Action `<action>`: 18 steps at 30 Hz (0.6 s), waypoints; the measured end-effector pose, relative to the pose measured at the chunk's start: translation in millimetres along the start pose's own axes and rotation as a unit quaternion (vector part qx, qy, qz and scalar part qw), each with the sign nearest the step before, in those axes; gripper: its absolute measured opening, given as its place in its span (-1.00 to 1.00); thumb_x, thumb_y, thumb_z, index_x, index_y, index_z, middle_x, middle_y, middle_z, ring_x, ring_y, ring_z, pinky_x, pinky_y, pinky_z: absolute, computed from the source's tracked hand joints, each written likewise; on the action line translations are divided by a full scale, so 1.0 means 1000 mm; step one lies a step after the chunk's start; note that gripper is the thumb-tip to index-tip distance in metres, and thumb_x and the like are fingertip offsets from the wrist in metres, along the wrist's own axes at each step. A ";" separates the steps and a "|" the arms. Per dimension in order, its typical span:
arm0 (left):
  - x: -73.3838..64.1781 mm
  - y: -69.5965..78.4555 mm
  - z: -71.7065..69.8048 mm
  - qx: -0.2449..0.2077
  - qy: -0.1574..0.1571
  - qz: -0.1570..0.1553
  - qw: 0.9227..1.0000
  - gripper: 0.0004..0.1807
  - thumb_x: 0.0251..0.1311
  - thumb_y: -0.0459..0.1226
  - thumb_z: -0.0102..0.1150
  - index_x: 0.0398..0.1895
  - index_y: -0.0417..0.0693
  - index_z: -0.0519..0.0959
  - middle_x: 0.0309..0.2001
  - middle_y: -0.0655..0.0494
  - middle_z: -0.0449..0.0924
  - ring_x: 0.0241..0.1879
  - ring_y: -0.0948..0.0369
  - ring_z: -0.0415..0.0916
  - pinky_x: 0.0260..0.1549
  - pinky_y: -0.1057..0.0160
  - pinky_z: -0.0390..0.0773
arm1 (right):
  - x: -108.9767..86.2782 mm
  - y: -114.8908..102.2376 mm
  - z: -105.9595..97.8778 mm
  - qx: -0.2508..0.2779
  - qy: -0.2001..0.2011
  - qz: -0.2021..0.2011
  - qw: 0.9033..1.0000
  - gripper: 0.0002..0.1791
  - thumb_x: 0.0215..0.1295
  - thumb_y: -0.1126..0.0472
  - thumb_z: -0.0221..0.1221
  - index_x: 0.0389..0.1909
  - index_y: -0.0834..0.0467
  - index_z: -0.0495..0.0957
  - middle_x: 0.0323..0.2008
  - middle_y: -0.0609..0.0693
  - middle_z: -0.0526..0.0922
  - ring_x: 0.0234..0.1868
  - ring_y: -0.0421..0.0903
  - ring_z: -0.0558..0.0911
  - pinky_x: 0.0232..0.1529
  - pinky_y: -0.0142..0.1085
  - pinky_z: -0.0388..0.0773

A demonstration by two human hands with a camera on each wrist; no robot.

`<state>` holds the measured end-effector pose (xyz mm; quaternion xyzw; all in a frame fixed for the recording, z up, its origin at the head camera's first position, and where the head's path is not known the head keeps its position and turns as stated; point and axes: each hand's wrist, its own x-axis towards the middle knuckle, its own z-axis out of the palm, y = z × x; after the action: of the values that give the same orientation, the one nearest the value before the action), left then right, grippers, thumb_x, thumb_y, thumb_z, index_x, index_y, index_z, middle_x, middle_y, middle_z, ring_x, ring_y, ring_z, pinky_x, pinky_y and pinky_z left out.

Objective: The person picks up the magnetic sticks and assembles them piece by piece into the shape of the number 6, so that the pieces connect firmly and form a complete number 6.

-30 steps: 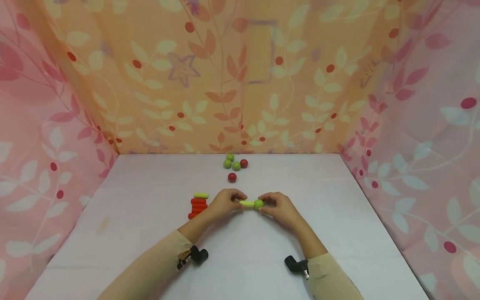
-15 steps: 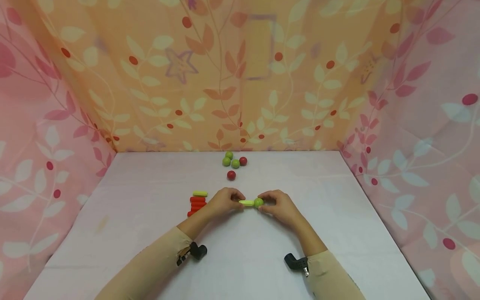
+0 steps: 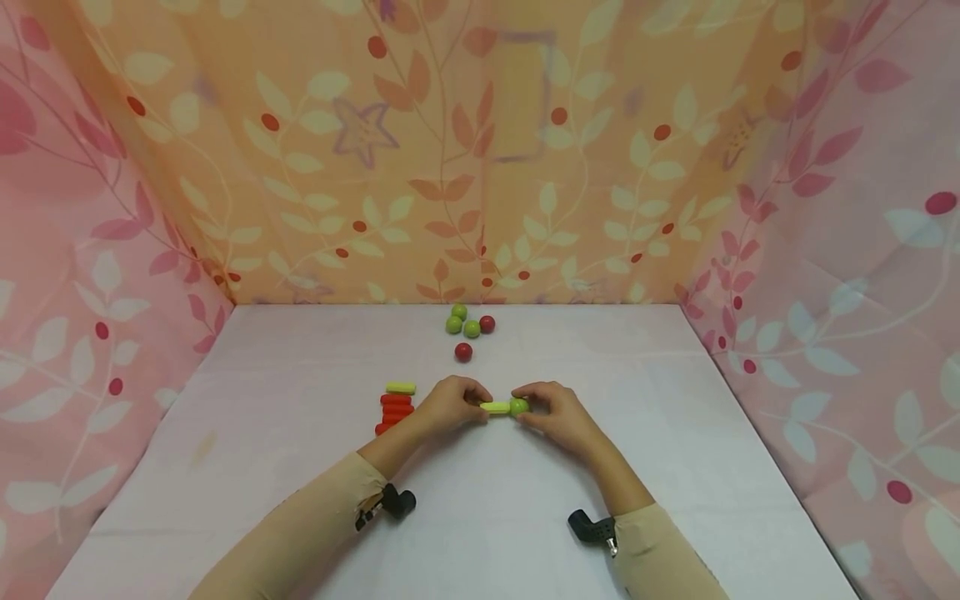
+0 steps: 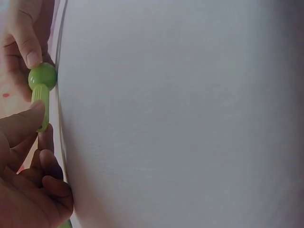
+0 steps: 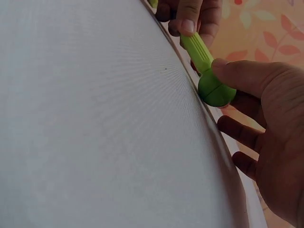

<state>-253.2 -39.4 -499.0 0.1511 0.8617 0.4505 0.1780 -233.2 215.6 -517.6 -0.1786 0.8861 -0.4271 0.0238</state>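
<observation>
Above the middle of the white table, my left hand pinches a short yellow-green ribbed rod between thumb and fingers. At the rod's other end sits a green ball, touching it. My right hand holds that ball, with the thumb on its near side in the right wrist view; the fingers behind are partly hidden. Left of my left hand lie several red rods in a stack-like row, partly covered by the forearm. Beyond them is another yellow-green rod.
Toward the back edge of the white table several green balls cluster with a red ball. A second red ball lies nearer. Flowered cloth walls the back and both sides. Each wrist carries a black camera mount.
Both hands keep nearly the same place and hold on the rod and the ball. The head view has shifted slightly.
</observation>
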 end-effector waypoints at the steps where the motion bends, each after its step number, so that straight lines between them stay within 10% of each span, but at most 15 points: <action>1: 0.000 0.001 0.001 0.000 0.001 0.001 1.000 -0.80 0.18 -0.25 0.48 -0.13 0.08 0.74 -0.22 0.21 0.68 -0.17 0.15 0.54 -0.07 0.22 0.62 | 0.000 0.000 0.001 -0.004 0.001 -0.004 1.000 -0.58 0.18 0.15 0.48 0.08 -0.08 0.71 0.05 -0.19 0.72 0.22 -0.06 0.57 0.34 0.04 0.39; 18: 0.004 0.005 0.011 -0.016 0.003 0.033 0.999 -0.84 0.16 -0.27 0.49 -0.19 0.03 0.74 -0.33 0.18 0.67 -0.25 0.18 0.53 -0.21 0.28 0.60 | 0.003 0.000 0.011 -0.039 0.034 -0.014 0.999 -0.67 0.11 0.18 0.51 -0.11 -0.21 0.76 -0.13 -0.27 0.73 -0.01 -0.19 0.60 0.05 -0.17 0.46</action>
<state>-251.1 -26.7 -501.4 0.1752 0.8496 0.4700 0.1632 -233.9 206.4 -523.6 -0.1770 0.8999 -0.3980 -0.0196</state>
